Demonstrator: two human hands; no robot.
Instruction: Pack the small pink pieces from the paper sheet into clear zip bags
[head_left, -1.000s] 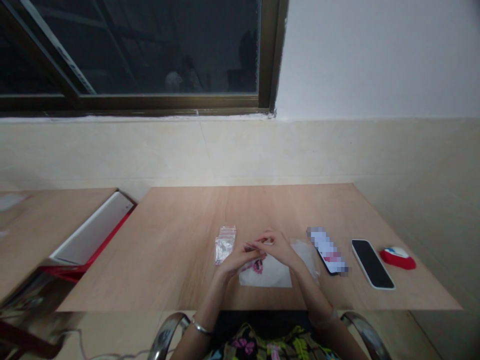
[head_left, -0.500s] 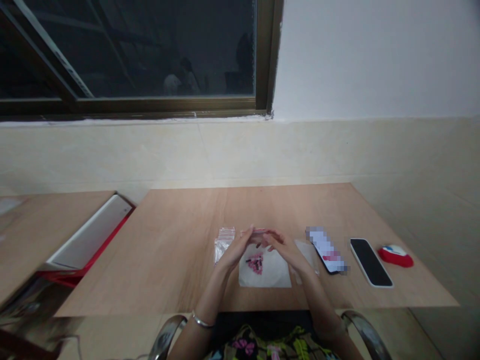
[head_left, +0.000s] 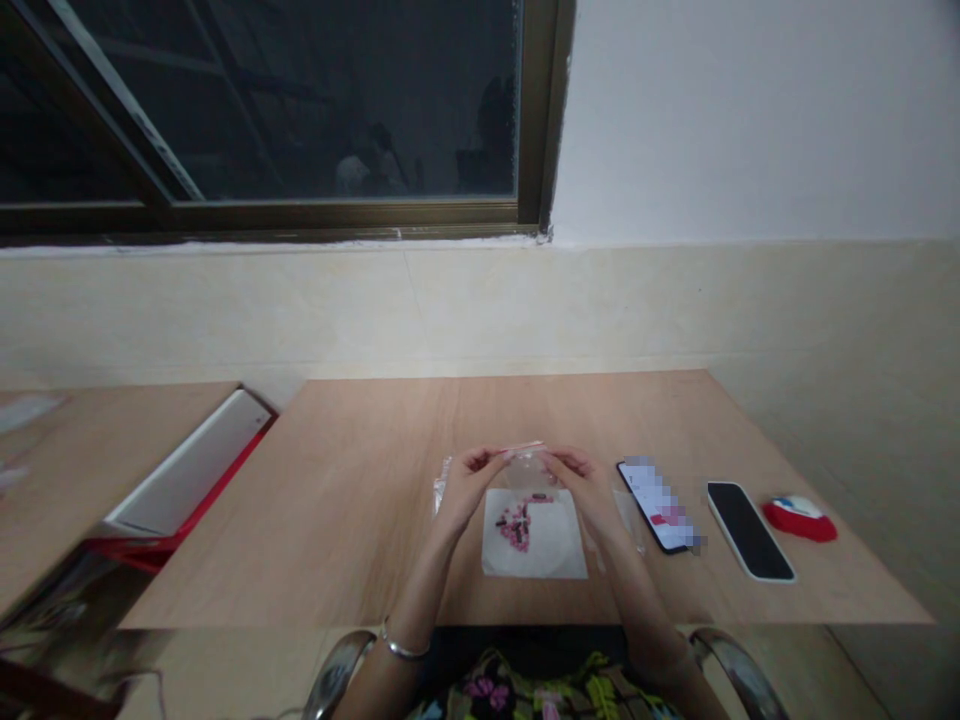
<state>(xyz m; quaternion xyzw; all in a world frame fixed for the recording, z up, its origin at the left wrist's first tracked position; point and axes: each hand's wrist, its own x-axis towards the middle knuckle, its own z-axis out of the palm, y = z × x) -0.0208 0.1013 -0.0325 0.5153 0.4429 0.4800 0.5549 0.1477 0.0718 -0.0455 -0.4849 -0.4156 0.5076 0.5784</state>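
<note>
right now both hands are pinching the top edge of a small clear plastic zip bag (head_left: pixel 525 468), holding it up just above the wooden table (head_left: pixel 360 500). the left hand (head_left: pixel 469 487) is gripping the bag's left corner with fingers closed tight on the pink-tinted seal strip, and the right hand (head_left: pixel 581 487) is gripping the right corner the same way, so the strip is stretching between the 2 grips. the bag is hanging between the hands, and something small and dark is showing inside it, though it is too small to tell what.

directly below the grip, a white paper sheet (head_left: pixel 551 545) is lying flat on the table, and a little heap of pink and dark small pieces (head_left: pixel 516 524) is sitting on it, just under the bag. just left of the left hand, a stack of clear empty zip bags (head_left: pixel 441 484) is peeking out, partly hidden by the fingers. right of the right hand, near it, a smartphone with a lit screen (head_left: pixel 660 492) is lying; beyond that a dark-screened phone in a white case (head_left: pixel 750 530) and, farthest out, a red and white rounded object (head_left: pixel 799 518). well off to the left, a white and red flat box (head_left: pixel 184 470) is resting at a slant. a silver bangle (head_left: pixel 401 648) is circling the left wrist.
</note>
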